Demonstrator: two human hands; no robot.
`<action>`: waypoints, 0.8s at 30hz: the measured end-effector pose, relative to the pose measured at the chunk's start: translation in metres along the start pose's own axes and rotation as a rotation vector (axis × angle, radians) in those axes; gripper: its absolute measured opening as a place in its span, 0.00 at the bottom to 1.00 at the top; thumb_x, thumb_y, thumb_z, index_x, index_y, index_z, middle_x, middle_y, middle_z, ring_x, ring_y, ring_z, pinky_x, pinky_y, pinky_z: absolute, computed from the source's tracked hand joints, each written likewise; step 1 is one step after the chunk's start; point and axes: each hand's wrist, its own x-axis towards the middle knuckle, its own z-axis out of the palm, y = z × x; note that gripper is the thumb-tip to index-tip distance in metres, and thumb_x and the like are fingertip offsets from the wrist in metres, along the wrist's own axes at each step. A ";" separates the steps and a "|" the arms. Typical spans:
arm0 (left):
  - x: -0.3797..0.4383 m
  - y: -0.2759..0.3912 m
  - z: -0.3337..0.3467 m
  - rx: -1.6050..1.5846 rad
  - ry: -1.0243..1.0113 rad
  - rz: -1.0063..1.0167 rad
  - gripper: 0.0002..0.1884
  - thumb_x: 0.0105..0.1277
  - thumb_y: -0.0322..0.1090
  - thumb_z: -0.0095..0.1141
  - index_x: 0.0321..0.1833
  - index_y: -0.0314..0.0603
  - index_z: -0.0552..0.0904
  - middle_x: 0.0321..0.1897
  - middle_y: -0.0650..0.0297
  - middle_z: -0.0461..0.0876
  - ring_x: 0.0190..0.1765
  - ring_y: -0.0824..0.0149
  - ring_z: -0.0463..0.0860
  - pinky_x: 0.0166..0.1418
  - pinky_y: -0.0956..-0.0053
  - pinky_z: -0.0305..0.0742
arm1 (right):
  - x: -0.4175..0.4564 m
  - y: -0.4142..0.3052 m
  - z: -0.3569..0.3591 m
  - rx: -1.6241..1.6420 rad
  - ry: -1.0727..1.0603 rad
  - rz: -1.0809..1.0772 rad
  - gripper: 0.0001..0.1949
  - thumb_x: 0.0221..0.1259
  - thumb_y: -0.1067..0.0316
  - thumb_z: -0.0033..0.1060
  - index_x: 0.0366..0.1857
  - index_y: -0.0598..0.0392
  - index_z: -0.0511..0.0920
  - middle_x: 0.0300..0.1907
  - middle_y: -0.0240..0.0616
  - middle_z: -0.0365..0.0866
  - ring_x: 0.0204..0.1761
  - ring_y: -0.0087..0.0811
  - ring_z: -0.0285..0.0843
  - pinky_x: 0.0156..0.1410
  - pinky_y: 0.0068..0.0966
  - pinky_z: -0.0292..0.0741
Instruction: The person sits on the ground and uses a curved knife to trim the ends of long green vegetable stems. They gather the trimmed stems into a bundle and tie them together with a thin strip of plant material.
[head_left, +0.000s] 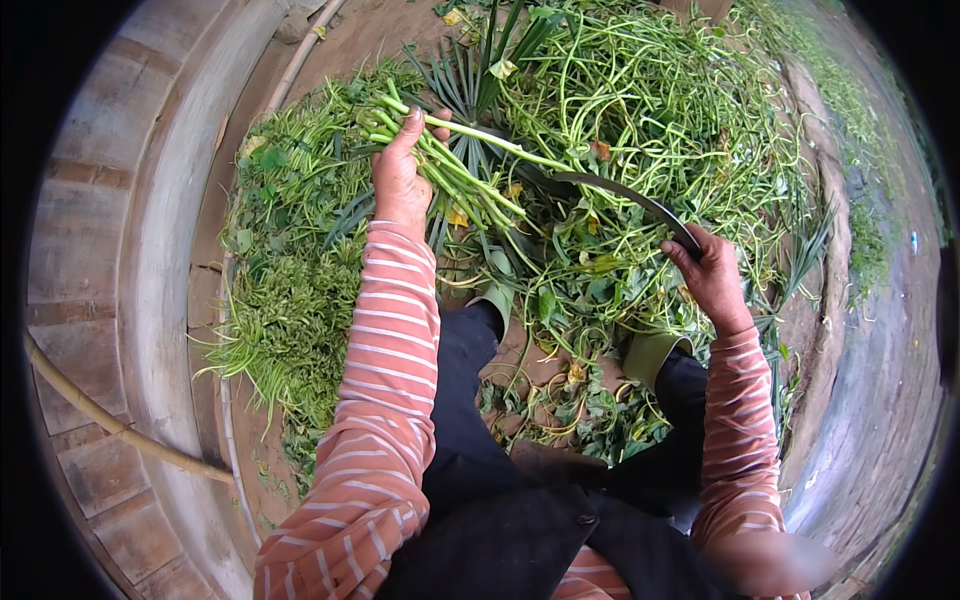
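My left hand (403, 169) grips a bunch of cut green stems (469, 180), their ends pointing up and left past the thumb. One longer stem (517, 148) slants out of the bunch to the right, towards the tip of a curved sickle (626, 191). The sickle's dark blade runs from my right hand (709, 274), which is closed around its lower end; the handle is hidden in the fist. Whether the tip touches the long stem, I cannot tell. Behind both hands lies a large heap of tangled green vines (637, 82).
On the left a pile of shorter stems and leaves (292, 315) spreads over the soil. Fan-shaped palm leaves (472, 90) lie between the heaps. My green boots (649, 356) stand among loose leaves. A bamboo pole (127, 431) and a pale ledge (161, 247) run along the left.
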 end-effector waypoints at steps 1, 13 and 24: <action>0.000 0.000 0.000 -0.028 0.000 -0.030 0.07 0.60 0.32 0.58 0.37 0.41 0.75 0.32 0.51 0.82 0.26 0.69 0.79 0.31 0.76 0.77 | 0.000 0.002 0.000 -0.098 -0.051 -0.040 0.11 0.53 0.60 0.63 0.26 0.56 0.75 0.13 0.40 0.67 0.15 0.37 0.62 0.23 0.28 0.63; 0.014 0.019 -0.031 -0.231 0.099 -0.048 0.08 0.61 0.33 0.56 0.39 0.41 0.72 0.31 0.54 0.81 0.25 0.69 0.79 0.31 0.73 0.77 | -0.025 0.071 0.036 -0.717 -0.752 0.283 0.11 0.49 0.57 0.59 0.31 0.52 0.80 0.32 0.44 0.80 0.39 0.45 0.79 0.46 0.40 0.74; -0.062 -0.030 0.075 0.342 -0.481 -0.079 0.06 0.61 0.30 0.55 0.38 0.36 0.77 0.26 0.60 0.81 0.28 0.71 0.79 0.32 0.79 0.73 | 0.038 -0.040 0.037 0.524 0.252 0.219 0.05 0.54 0.68 0.63 0.29 0.57 0.78 0.18 0.22 0.72 0.21 0.12 0.61 0.26 0.14 0.62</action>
